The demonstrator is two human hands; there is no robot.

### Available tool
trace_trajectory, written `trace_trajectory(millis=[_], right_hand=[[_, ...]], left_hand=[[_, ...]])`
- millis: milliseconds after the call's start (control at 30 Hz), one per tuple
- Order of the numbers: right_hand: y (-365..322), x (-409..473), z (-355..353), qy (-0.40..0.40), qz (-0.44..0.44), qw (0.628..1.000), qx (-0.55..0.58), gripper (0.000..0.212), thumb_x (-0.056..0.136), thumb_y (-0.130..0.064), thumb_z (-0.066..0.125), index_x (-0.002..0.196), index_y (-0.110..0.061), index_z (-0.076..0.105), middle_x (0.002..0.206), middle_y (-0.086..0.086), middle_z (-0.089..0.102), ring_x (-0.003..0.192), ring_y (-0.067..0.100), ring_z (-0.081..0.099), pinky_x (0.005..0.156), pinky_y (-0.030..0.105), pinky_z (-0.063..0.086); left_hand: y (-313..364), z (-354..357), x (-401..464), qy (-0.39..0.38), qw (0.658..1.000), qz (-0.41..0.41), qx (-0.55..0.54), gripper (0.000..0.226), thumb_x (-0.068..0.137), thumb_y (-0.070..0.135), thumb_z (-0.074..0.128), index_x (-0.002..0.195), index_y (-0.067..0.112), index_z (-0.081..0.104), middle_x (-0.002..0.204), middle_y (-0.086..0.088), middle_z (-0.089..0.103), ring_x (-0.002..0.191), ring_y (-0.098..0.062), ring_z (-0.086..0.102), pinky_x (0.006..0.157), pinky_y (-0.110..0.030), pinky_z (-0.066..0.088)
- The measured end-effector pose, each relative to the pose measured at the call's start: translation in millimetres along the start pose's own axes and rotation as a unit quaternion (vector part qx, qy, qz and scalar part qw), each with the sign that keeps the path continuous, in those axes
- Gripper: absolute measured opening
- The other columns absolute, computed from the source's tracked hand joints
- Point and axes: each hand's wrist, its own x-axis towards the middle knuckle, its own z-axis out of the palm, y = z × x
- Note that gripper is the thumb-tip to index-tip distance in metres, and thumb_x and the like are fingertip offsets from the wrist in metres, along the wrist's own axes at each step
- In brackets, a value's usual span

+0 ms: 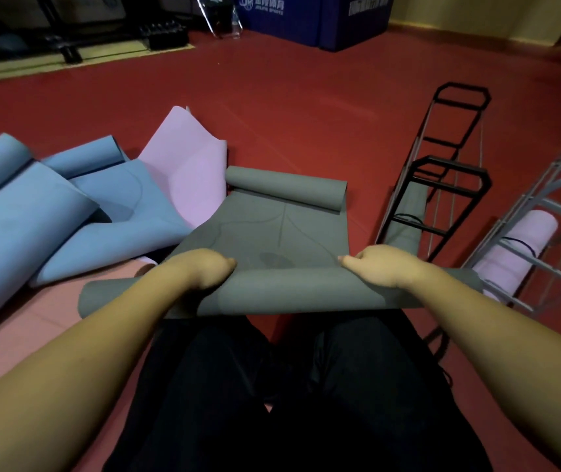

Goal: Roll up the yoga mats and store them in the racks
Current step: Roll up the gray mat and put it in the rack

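Red floor runs out ahead of me. At the far side stands a blue padded block printed with white lettering, and just left of it a clear plastic piece leans upright. Far left, dark weights rest on a pale mat edge. My black trousers fill the bottom.

The grey yoga mat I am rolling looks matt and rubbery, with faint printed lines. The red floor has a smooth, slightly glossy sheen. Beside me, the black rack is thin painted metal.
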Motion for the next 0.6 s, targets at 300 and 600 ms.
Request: trace_trajectory(millis=[300,600], right_hand=[[-9.9,8.5,8.8,-0.085,0.037,0.994,0.055,0.070,0.093,-0.059,0.034,0.126,-0.003,0.060,0.135,0.020,0.056,0.116,0.031,0.056,0.090,0.032,0.044],[-13.5,15.5,-1.7,-0.131,0.030,0.989,0.064,0.058,0.096,-0.055,0.038,0.124,-0.011,0.064,0.136,0.014,0.056,0.110,0.027,0.053,0.083,0.030,0.034]], left_hand=[[-20.7,22.9,4.0,0.029,0.999,-0.015,0.041,0.074,0.082,0.061,0.024,0.123,0.014,0.062,0.137,-0.018,0.055,0.122,-0.037,0.051,0.104,-0.044,0.041],[-0.1,28.6,-17.3,0.253,0.966,0.028,0.045,0.053,0.104,0.042,0.033,0.091,0.008,0.072,0.099,-0.015,0.068,0.093,-0.036,0.062,0.076,-0.041,0.049]])
